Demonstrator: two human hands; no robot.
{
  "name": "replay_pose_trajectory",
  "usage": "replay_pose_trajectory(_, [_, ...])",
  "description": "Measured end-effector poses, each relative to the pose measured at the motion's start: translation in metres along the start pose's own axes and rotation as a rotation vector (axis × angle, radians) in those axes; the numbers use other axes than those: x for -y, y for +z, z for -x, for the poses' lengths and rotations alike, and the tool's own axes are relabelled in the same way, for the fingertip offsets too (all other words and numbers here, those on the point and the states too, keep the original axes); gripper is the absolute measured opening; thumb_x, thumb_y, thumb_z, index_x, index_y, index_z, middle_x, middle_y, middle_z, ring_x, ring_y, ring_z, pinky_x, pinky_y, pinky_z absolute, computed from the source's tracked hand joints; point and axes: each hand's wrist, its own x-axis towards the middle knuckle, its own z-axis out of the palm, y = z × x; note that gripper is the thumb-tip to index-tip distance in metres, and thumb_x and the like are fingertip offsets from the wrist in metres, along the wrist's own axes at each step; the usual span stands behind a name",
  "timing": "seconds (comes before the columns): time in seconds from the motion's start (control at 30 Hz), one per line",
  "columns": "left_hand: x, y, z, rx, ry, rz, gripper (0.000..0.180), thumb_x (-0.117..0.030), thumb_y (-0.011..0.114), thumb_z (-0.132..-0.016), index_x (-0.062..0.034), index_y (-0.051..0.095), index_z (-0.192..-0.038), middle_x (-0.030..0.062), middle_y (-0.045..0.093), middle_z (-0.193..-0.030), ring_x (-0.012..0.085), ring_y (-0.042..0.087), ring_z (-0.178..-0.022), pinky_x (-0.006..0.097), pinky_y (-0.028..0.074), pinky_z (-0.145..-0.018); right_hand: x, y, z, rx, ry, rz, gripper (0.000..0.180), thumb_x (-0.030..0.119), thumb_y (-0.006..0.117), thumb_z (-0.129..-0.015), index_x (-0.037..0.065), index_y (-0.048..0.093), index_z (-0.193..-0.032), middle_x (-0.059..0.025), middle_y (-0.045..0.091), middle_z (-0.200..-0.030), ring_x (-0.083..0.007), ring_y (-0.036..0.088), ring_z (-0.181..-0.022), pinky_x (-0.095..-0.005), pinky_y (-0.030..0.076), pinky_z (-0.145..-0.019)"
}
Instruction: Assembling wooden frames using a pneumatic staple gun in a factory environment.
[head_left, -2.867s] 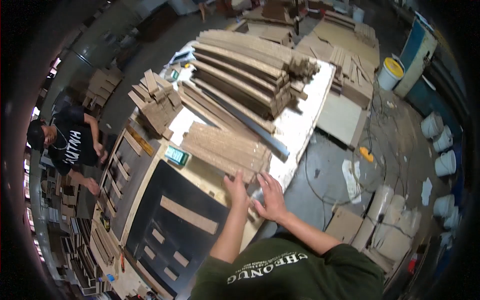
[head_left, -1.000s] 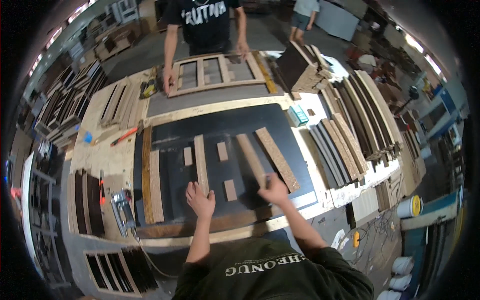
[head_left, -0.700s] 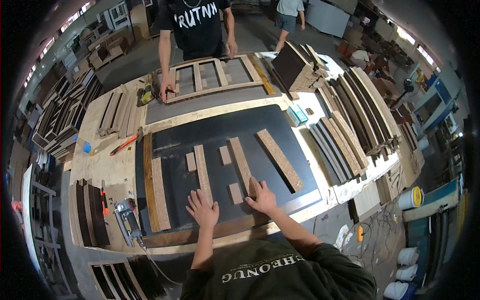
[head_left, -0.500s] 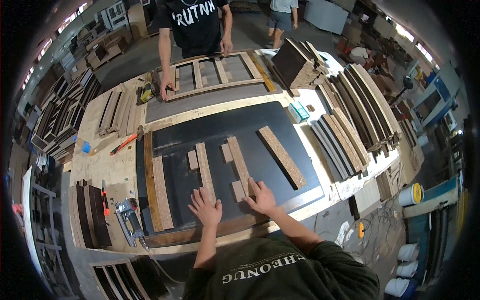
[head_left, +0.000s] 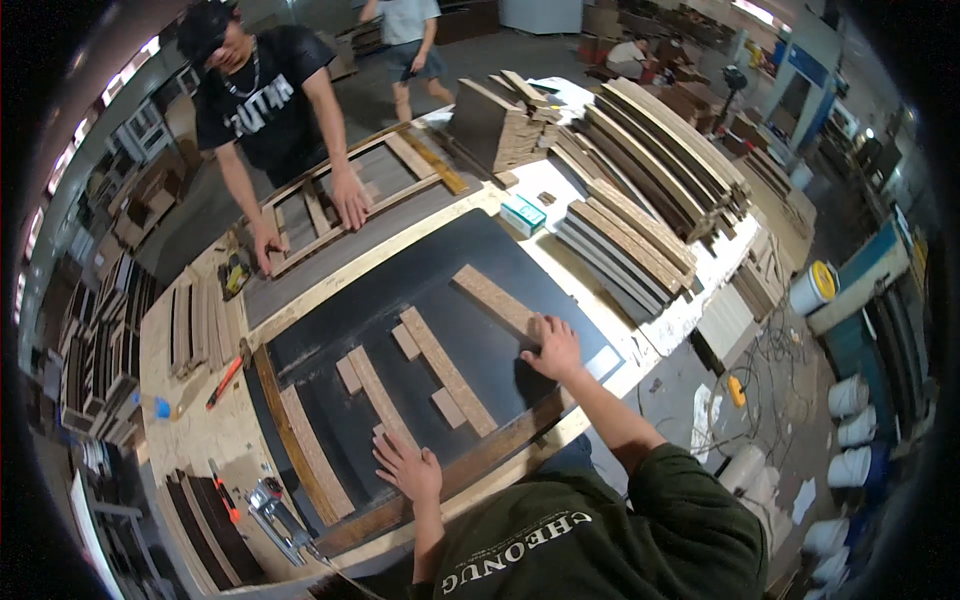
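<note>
My left hand rests near the front edge of the dark panel, fingers spread, at the near end of a particleboard strip. My right hand closes round the near end of the rightmost strip, thumb on one side and fingers on the other. Between them lies another strip, with a small block and a second block against its left side. Farther left, one more strip lies beside a brown edge rail.
A co-worker leans over a wooden frame across the table. A nail gun lies at the near left, a hammer above it. Stacked strips and a small green-white box stand on the right.
My right hand has moved right from the middle strip to the rightmost one and grips its end. My left hand stays by its strip. The view has turned; the co-worker leans farther over the frame.
</note>
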Motion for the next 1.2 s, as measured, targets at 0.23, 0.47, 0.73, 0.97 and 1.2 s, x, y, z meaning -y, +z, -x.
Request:
replay_pose_trajectory(0.23, [0.018,0.01,0.007,-0.017,0.007,-0.019,0.082,-0.025,0.059,-0.078,-0.0059,0.015,-0.145,0.0229,0.01,-0.149,0.044,0.013,-0.136,0.067,0.015,-0.103,-0.028,0.003,-0.002,0.124,0.277,-0.104,0.063,0.035,0.068,-0.073,0.012,0.047,-0.127,-0.0161,0.052,-0.112,-0.0342,0.048,-0.106,-0.0427,0.043,-0.09])
replay_pose_trajectory(0.47, [0.015,0.006,0.01,-0.011,-0.001,-0.012,0.084,-0.03,0.06,-0.077,-0.0064,0.016,-0.145,0.0213,0.015,-0.148,0.0441,0.015,-0.136,0.067,0.016,-0.102,-0.059,-0.007,0.003,0.141,0.309,-0.083,0.063,0.036,0.069,-0.071,0.014,0.048,-0.126,-0.015,0.051,-0.111,-0.0338,0.049,-0.104,-0.0419,0.045,-0.088])
replay_pose_trajectory(0.73, [0.017,0.011,-0.011,-0.338,0.12,0.222,0.078,-0.037,0.06,-0.083,0.0008,0.025,-0.141,0.0288,0.022,-0.144,0.0431,0.026,-0.132,0.051,0.028,-0.103,-0.096,-0.064,-0.016,-0.076,-0.001,-0.363,0.068,0.037,0.068,-0.071,0.01,0.045,-0.129,-0.0198,0.049,-0.121,-0.0379,0.049,-0.11,-0.0427,0.041,-0.093])
replay_pose_trajectory(0.97, [-0.124,0.004,-0.014,-0.397,0.323,0.394,0.063,-0.027,0.06,-0.084,0.0014,0.035,-0.134,0.0244,0.037,-0.135,0.0406,0.033,-0.126,0.047,0.024,-0.107,-0.23,-0.18,-0.064,-0.518,0.029,-0.409,0.043,0.014,0.066,-0.069,0.004,0.059,-0.11,-0.0172,0.058,-0.111,-0.0338,0.054,-0.106,-0.0413,0.042,-0.094])
replay_pose_trajectory(1.2, [-0.337,0.037,0.04,0.007,0.53,0.399,0.064,-0.024,0.068,-0.074,-0.0041,0.043,-0.13,0.0219,0.038,-0.132,0.0386,0.037,-0.122,0.047,0.031,-0.102,-0.42,-0.239,-0.124,-0.635,0.102,-0.187,0.046,0.014,0.071,-0.07,0.005,0.056,-0.112,-0.0175,0.056,-0.112,-0.0358,0.052,-0.106,-0.0418,0.042,-0.092])
